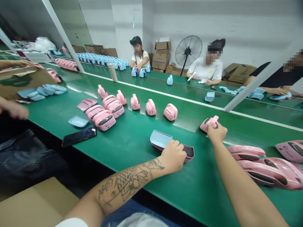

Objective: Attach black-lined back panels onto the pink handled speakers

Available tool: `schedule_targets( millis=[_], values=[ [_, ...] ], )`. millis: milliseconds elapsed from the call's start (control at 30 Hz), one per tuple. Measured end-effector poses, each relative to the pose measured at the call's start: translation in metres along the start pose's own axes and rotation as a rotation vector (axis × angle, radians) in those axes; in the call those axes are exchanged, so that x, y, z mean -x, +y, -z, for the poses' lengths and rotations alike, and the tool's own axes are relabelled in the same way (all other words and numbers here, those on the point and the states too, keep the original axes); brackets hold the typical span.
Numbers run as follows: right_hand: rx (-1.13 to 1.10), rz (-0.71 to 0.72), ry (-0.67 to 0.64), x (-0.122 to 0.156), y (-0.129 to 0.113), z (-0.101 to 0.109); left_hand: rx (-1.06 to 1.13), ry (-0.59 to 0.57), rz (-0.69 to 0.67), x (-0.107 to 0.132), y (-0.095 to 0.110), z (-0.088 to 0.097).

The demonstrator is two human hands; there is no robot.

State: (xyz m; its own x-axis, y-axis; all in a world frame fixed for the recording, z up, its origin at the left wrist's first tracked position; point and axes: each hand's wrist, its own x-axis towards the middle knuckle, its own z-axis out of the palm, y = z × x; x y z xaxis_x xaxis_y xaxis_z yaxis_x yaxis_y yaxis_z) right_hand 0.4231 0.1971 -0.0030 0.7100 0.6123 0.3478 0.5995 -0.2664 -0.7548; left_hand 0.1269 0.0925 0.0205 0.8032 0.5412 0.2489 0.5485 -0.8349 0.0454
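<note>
Our tattooed left forearm [127,186] and bare right forearm [241,186] reach out from just below us across a green belt [201,198]. The left hand [174,156] is clamped down on a stack [159,139] of pink and dark pieces topped by a pale blue tray. The right hand [216,132] is closed around a small pink housing [209,123], its fingers curled over the top.

We judge the stack the shakiest point: its layers look loose, so a slackened grip or a hasty slide could spill the tray. Large pink shells [265,171] lie just beside our right forearm, where a sideways swing could knock them together and scuff their gloss. A row of pink housings [151,107] stands ahead, and a careless reach could topple them. Near the belt's edge, a phone [79,137] could be nudged over by a co-worker's hand [13,108].
</note>
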Motion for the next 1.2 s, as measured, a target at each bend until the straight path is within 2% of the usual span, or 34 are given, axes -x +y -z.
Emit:
schedule_targets(
  millis=[100,167,233,333,433,533,600,700,900,1033,1133,1200],
  values=[
    [-0.056,-0.071,0.036,0.018,0.0,0.025,0.037,-0.016,0.024,-0.006,0.002,0.007],
    [-0.119,-0.068,0.061,0.045,-0.002,0.047,0.06,-0.021,0.02,-0.011,0.003,0.011],
    [-0.194,-0.065,0.065,0.083,-0.004,0.07,0.083,-0.022,0.009,-0.015,0.003,0.015],
    [-0.326,-0.131,0.002,0.151,-0.007,0.098,0.108,-0.002,0.006,-0.02,0.0,0.02],
    [-0.47,-0.245,-0.08,0.21,-0.012,0.115,0.128,0.046,0.022,-0.018,-0.004,0.028],
    [-0.66,-0.37,-0.18,0.247,-0.024,0.122,0.16,0.093,0.011,-0.01,-0.004,0.039],
    [-0.801,-0.441,-0.274,0.258,-0.033,0.122,0.177,0.128,-0.029,-0.003,-0.001,0.044],
    [-0.981,-0.507,-0.404,0.258,-0.044,0.115,0.131,0.209,-0.089,0.003,0.002,0.045],
    [-1.186,-0.591,-0.496,0.246,-0.045,0.101,0.075,0.248,-0.075,0.01,0.002,0.04],
    [-1.279,-0.644,-0.667,0.251,-0.046,0.113,0.186,0.269,-0.133,0.024,0.019,0.04],
    [-1.374,-0.721,-0.826,0.256,-0.047,0.127,0.215,0.239,-0.243,0.031,0.038,0.038],
    [-1.45,-0.788,-0.864,0.255,-0.044,0.133,0.229,0.206,-0.325,0.028,0.045,0.04]
  ],
)
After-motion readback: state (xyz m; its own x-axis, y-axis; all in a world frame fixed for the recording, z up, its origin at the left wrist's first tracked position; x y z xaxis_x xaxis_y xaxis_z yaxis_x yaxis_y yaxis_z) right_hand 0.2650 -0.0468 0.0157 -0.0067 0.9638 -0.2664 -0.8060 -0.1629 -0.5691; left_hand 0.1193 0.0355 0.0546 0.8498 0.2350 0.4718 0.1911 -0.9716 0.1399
